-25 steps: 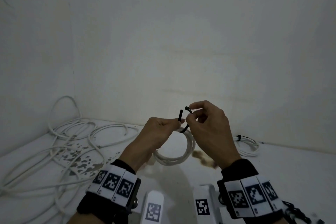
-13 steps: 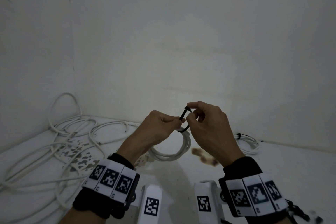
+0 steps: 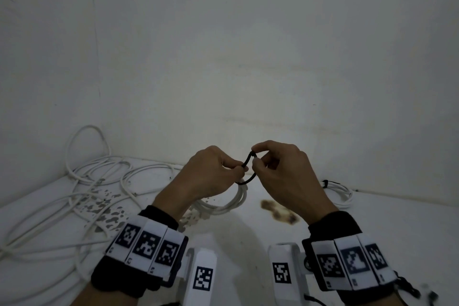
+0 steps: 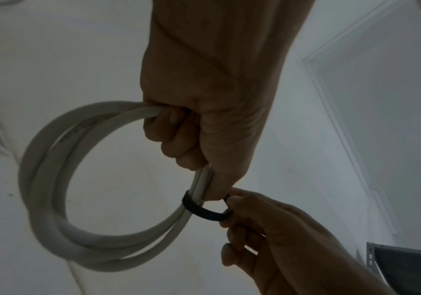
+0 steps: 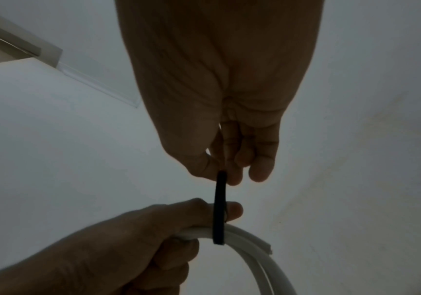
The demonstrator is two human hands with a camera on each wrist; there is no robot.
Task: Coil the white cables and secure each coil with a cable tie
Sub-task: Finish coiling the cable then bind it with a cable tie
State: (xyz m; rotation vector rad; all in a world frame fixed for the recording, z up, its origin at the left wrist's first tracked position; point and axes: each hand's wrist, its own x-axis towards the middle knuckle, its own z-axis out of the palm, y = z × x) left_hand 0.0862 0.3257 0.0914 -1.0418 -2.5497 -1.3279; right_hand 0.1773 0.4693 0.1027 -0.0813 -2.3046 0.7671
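At the far left of the white worktop (image 3: 248, 243), loose white cables (image 3: 74, 196) sprawl in tangled loops up to the corner where two walls meet, one loop leaning against the left wall; dark flecks mark the surface beside them. The middle of the worktop is open, with a brown stain (image 3: 278, 212) just right of centre. The back wall closes the space straight ahead.

The left hand (image 3: 208, 176) is raised above the worktop, knuckles up, its fingers (image 4: 176, 139) curled tightly round the white coil (image 4: 53, 199), which hangs below the fist as a round loop of several turns. A black cable tie (image 3: 248, 169) wraps the coil's strands just beside the left thumb.

The right hand (image 3: 280, 176) is held level with the left, nearly touching it, wrist bent down. Its thumb and forefinger pinch the upper end of the cable tie, the other fingers (image 5: 262, 159) loosely bent behind.

Farther right, near the back wall, a second coil (image 3: 337, 192) lies on the worktop with a dark tie already round it, well apart from the hands.
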